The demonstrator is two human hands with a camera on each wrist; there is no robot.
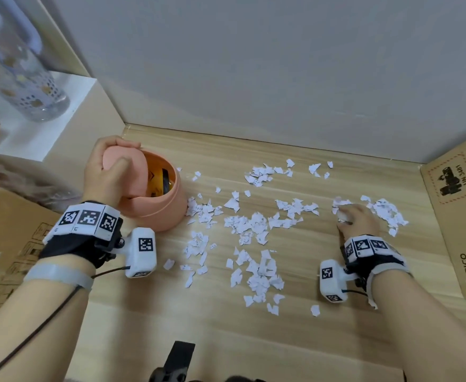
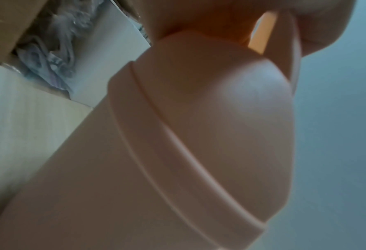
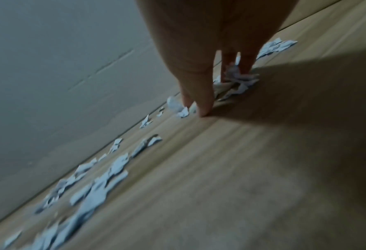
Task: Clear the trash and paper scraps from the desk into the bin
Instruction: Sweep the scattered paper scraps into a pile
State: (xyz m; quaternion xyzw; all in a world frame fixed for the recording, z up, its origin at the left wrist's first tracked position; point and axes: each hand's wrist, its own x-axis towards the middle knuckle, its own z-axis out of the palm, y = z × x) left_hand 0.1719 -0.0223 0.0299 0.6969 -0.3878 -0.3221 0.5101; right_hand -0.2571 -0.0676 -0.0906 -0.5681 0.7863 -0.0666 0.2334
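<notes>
A pink bin [image 1: 160, 210] stands at the desk's left, and yellow and black trash shows inside it. My left hand [image 1: 121, 153] grips its domed lid [image 1: 132, 175] and holds it tilted open. The left wrist view is filled by the bin [image 2: 156, 169] and the lid [image 2: 252, 101], with a finger [image 2: 338, 25] over the top. White paper scraps [image 1: 253, 224] lie scattered across the wooden desk [image 1: 226, 326]. At the right, my right hand [image 1: 344, 216] pinches a bunched wad of scraps [image 3: 235, 81], fingertips [image 3: 201, 110] down on the desk.
A PICO cardboard box [image 1: 457, 216] borders the desk's right side. Another cardboard box [image 1: 5, 230] and crumpled plastic [image 1: 33, 183] sit at the left. A dotted glass bottle [image 1: 25, 86] stands on a white shelf. A grey wall [image 1: 281, 64] closes the back. A black object [image 1: 176, 362] pokes in at the near edge.
</notes>
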